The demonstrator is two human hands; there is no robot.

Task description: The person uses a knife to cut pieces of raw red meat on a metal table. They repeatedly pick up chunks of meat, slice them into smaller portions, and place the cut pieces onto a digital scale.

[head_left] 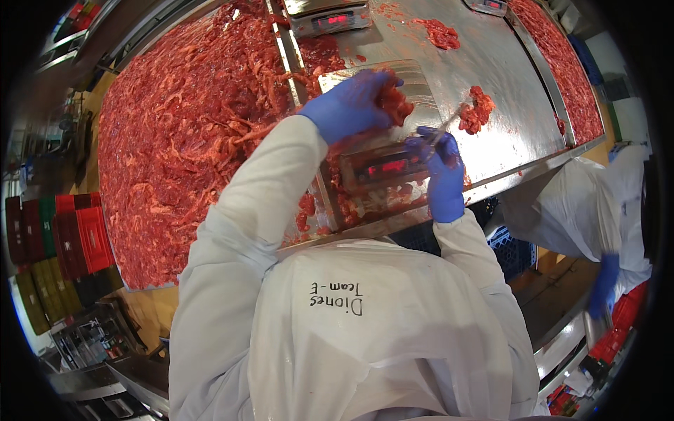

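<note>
My left hand [344, 109], in a blue glove, is closed around a clump of red meat [398, 107]. It holds the clump above the steel plate of a weighing scale [420, 83], whose lit red display faces me. Beside the display, my right hand [445, 179], also blue-gloved, has its fingers bent together. A thin, pale, slightly blurred strip [448, 126] rises from those fingers; its kind is unclear. Just past its tip, a small heap of meat [477, 111] lies on the steel table [502, 77].
A large mass of cut meat [182, 140] fills the left side behind a metal divider [286, 52]. A second scale [330, 19] stands farther back. Another meat piece [441, 34] lies beyond. More meat [562, 70] lines the right. A person in a white apron [562, 203] stands at right.
</note>
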